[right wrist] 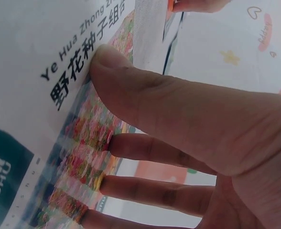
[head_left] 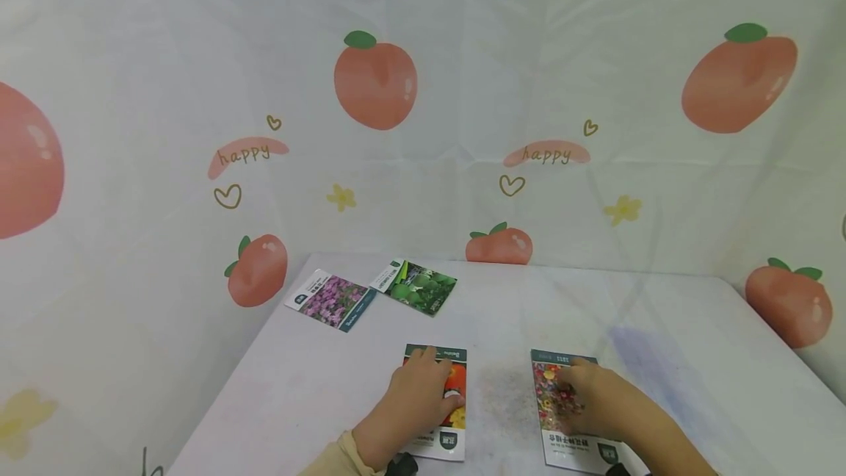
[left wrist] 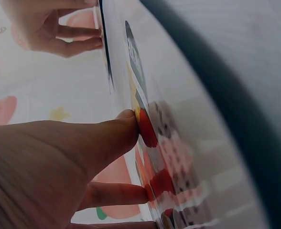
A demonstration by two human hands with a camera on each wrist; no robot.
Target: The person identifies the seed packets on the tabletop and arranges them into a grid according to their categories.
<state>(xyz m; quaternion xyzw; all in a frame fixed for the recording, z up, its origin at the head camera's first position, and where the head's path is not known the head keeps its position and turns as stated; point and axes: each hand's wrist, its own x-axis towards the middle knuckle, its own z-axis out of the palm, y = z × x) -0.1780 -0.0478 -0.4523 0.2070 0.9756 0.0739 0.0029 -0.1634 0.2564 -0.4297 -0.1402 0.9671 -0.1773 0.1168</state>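
Note:
In the head view, my left hand rests on a seed packet with orange, red and yellow pictures. The left wrist view shows the thumb and fingertips touching the packet's printed face. To the right, my right hand lies over a wildflower seed packet printed with many small colourful blooms. Its thumb and spread fingers press on the front, close up in the right wrist view. Both packets lie flat, their dark top strips facing away from me, and the hands cover part of each.
Farther back on the left of the white table lie a purple-flower packet and a green packet, side by side and angled. A white curtain with peach prints hangs behind the table. Grey and violet stains mark the tabletop.

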